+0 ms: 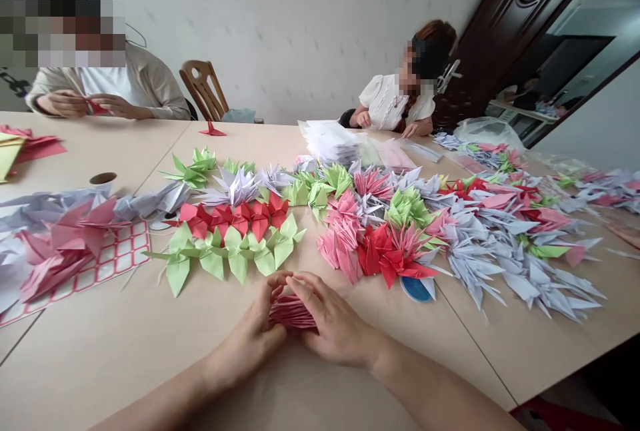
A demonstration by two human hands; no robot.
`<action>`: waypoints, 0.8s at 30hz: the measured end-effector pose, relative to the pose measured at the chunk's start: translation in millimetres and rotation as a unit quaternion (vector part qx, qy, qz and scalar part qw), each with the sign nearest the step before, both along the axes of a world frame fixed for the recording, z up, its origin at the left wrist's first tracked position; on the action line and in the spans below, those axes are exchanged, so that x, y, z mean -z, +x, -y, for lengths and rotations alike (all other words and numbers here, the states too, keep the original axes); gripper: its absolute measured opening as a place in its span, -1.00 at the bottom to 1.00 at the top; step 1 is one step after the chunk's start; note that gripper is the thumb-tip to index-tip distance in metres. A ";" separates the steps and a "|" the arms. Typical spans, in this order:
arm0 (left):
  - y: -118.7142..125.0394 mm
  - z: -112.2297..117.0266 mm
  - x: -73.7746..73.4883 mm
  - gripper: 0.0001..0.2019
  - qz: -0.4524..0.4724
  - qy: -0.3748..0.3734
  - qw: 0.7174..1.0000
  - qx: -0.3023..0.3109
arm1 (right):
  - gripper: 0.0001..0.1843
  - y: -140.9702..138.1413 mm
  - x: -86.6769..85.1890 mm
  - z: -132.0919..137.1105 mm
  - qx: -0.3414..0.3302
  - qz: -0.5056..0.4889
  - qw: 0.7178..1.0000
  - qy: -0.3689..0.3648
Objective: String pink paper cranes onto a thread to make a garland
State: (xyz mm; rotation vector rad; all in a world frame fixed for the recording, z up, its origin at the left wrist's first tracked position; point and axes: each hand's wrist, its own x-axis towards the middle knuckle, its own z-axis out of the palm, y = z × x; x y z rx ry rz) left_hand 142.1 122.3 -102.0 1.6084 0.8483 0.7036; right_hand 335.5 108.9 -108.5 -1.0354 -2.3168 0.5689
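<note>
Both the left hand and the right hand close around a tight bundle of pink pleated paper on a pale beige table, the curled fingers grasping it from either side. Just beyond lies a row of green paper cranes, then a row of red paper cranes. To the right spread pink, red and pale lilac paper cranes, beside a round blue paper disc. On the left, pink paper cranes rest on a white sheet of red-gridded labels. Farther off, a seated person's hands hold red paper at far left, while a second seated person sits behind a stack of white paper.
</note>
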 end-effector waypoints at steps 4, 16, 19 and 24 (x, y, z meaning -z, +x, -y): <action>-4.7 -4.2 2.2 -0.47 0.011 -0.020 0.999 -0.023 | -0.28 -0.5 -4.3 -2.6 0.032 0.025 0.999 -0.023; -1.8 1.4 7.9 -0.39 -0.053 0.052 0.997 -0.033 | -0.43 -7.6 -3.4 1.2 0.122 0.065 0.990 -0.033; -8.7 0.4 0.1 -0.47 -0.054 0.048 0.994 -0.078 | -0.41 -9.1 -3.0 0.3 0.125 0.055 0.989 -0.055; -36.6 12.9 2.3 -0.57 -0.058 0.022 0.995 -0.075 | -0.54 -3.6 -25.5 -7.2 0.154 -0.013 0.985 -0.075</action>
